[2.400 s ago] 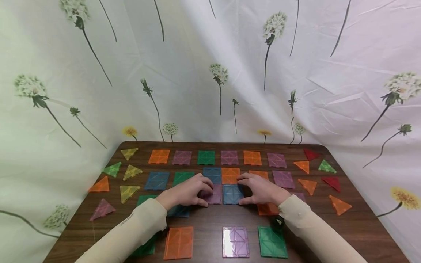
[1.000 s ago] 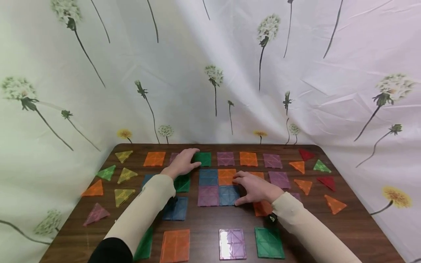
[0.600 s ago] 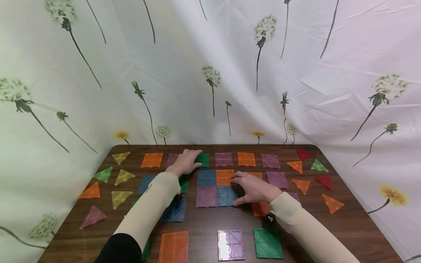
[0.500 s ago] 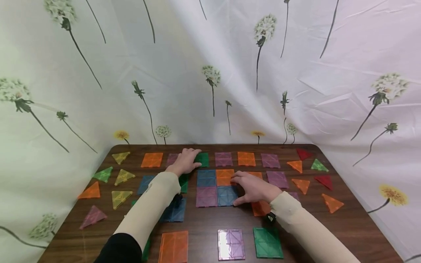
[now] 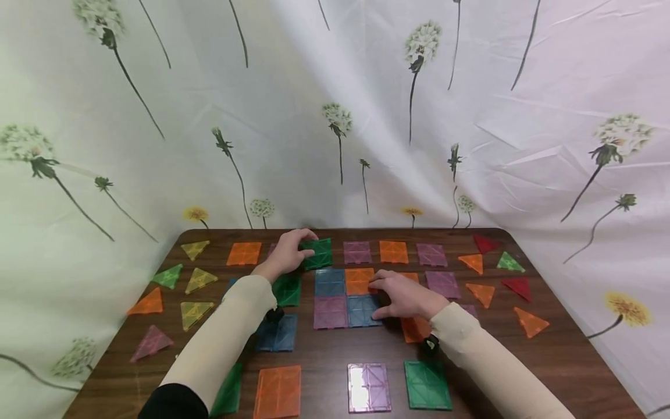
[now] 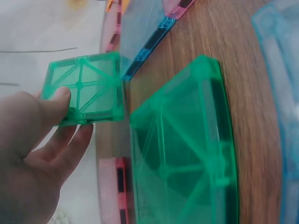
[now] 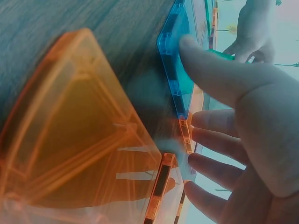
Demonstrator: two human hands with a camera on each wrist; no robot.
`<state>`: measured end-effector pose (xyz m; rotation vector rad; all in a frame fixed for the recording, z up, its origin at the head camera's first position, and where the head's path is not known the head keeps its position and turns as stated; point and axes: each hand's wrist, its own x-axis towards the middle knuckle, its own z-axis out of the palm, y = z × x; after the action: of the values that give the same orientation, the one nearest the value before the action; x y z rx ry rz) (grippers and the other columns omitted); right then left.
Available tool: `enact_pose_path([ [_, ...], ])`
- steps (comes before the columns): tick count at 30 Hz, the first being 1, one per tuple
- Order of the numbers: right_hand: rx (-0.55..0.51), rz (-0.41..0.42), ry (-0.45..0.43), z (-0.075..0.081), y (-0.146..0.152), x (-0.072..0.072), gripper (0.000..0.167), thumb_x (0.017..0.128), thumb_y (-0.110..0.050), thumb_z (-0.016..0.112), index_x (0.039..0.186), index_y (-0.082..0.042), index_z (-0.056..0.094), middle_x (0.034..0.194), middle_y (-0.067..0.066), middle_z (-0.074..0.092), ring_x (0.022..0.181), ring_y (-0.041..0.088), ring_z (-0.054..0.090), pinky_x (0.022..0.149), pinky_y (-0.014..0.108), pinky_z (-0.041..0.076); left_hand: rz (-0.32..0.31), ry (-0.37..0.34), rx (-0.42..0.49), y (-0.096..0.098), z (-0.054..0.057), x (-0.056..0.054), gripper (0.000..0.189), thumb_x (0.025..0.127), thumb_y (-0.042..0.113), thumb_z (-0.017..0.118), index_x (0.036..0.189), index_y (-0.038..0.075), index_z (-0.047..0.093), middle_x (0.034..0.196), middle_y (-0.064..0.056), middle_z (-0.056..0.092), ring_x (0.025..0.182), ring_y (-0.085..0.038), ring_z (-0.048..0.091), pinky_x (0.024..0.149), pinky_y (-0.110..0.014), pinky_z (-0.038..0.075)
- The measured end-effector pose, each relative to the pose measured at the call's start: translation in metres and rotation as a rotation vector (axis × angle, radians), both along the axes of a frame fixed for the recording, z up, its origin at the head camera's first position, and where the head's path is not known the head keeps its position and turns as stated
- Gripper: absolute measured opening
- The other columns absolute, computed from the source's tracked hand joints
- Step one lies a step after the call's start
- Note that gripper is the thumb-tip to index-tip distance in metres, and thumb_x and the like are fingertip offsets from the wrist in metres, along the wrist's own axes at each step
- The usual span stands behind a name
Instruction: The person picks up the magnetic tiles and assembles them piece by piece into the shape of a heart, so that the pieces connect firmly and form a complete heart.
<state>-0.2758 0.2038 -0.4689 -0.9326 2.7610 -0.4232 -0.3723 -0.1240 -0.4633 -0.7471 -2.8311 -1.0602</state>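
At the back of the table my left hand [image 5: 285, 254] pinches a green square magnetic tile [image 5: 320, 254] between thumb and fingers. The left wrist view shows this green tile [image 6: 96, 88] raised and tilted in the grip. My right hand [image 5: 407, 295] lies by the right side of a two-by-two block: a blue tile [image 5: 330, 283], an orange tile [image 5: 358, 281], a purple tile [image 5: 330, 312] and another blue tile [image 5: 360, 311]. Its thumb [image 7: 205, 65] touches the nearer blue tile, and the relaxed fingers reach the orange one.
Square tiles flank the block, such as a purple tile [image 5: 442, 284] and an orange tile [image 5: 416, 330]. Nearer lie an orange tile [image 5: 278, 391], a purple tile [image 5: 369, 387] and a green tile [image 5: 427, 385]. Triangular tiles, including a yellow triangle [image 5: 196, 315], line both sides. A floral cloth [image 5: 293, 116] hangs behind.
My left hand has left the purple tile in the block for the green tile in the back row, which is now gripped and tilted up. My right hand stays at the block.
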Motion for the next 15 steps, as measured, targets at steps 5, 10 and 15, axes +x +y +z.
enact_pose_path([
  [5,0.002,0.01,0.048,-0.001,-0.001,-0.002,0.054,0.094,-0.037,0.082,0.136,-0.005,0.07,0.141,0.009,0.06,0.128,0.027,0.06,0.109,0.044,0.051,-0.014,0.001,0.088,-0.006,0.007,0.01,0.025,0.101,0.006,0.07,0.126,0.011,0.069,0.131,-0.013,0.068,0.123,-0.035,0.062,0.099,-0.053,0.053],
  [10,-0.004,0.023,0.063,-0.001,-0.002,-0.004,0.049,0.095,-0.032,0.082,0.133,-0.004,0.072,0.138,0.011,0.062,0.126,0.029,0.061,0.107,0.045,0.052,-0.046,-0.003,0.138,-0.007,0.011,0.017,0.026,0.102,0.008,0.069,0.127,0.014,0.07,0.131,-0.01,0.069,0.111,-0.029,0.066,0.091,-0.047,0.057],
  [15,-0.006,0.036,0.067,0.0,-0.004,-0.004,0.047,0.094,-0.03,0.082,0.132,-0.003,0.072,0.137,0.012,0.062,0.125,0.029,0.062,0.106,0.045,0.053,-0.09,-0.012,0.151,-0.002,0.008,0.022,0.026,0.103,0.01,0.069,0.128,0.016,0.071,0.131,-0.009,0.07,0.108,-0.026,0.069,0.091,-0.045,0.059],
])
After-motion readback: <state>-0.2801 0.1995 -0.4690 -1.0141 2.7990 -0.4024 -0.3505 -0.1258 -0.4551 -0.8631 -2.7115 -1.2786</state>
